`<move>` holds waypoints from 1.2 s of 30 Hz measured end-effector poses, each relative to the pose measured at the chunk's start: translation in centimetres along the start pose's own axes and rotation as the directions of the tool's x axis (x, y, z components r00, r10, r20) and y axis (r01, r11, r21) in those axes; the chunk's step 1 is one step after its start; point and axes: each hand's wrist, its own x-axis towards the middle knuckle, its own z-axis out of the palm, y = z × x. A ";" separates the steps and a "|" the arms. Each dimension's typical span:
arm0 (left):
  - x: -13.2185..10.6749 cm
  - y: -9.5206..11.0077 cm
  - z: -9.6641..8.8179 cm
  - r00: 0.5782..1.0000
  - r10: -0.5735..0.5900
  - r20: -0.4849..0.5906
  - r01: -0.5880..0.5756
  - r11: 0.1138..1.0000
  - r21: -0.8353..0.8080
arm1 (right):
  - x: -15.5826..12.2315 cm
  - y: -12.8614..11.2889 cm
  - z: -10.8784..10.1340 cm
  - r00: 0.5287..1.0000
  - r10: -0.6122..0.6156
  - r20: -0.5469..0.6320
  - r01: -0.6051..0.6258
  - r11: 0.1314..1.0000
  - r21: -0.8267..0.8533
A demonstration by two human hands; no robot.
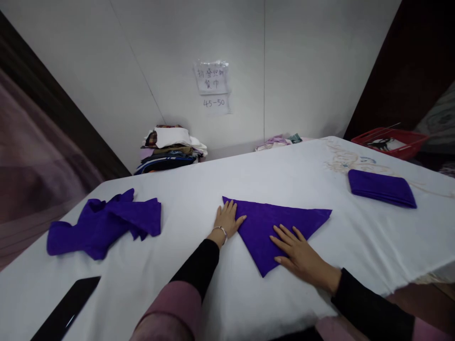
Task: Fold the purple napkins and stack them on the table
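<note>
A purple cloth napkin (263,232), folded into a triangle, lies on the white tablecloth (284,175) with one point towards me. My left hand (227,219) rests at its far left corner, fingers stretched out over the edge. Flat on the right part of the napkin lies my right hand (296,253), its fingers spread. Neither hand grips anything. A crumpled purple cloth (103,222) is over to the left. At the right sits a neatly folded stack of purple cloth (382,188).
A dark flat device, perhaps a phone or tablet (67,308), lies at the near left. Behind the table are a pile of folded clothes (172,149) and a red basket (408,147) holding scissors. Handwritten paper signs (213,87) hang on the wall.
</note>
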 end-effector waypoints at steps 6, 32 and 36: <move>2.9 -2.4 0.1 0.998 -0.052 0.033 0.052 0.999 0.004 | -0.2 0.0 0.3 1.000 -0.007 -0.013 0.007 1.000 -0.013; 8.4 -6.3 -1.3 0.942 -0.271 -0.199 0.253 0.961 -0.114 | -0.2 0.0 0.5 1.000 -0.005 -0.016 0.006 0.999 0.052; 6.9 -5.5 -1.2 0.965 -0.144 -0.219 0.121 0.986 -0.118 | 0.0 -0.1 0.2 1.000 0.002 0.014 -0.003 0.998 0.061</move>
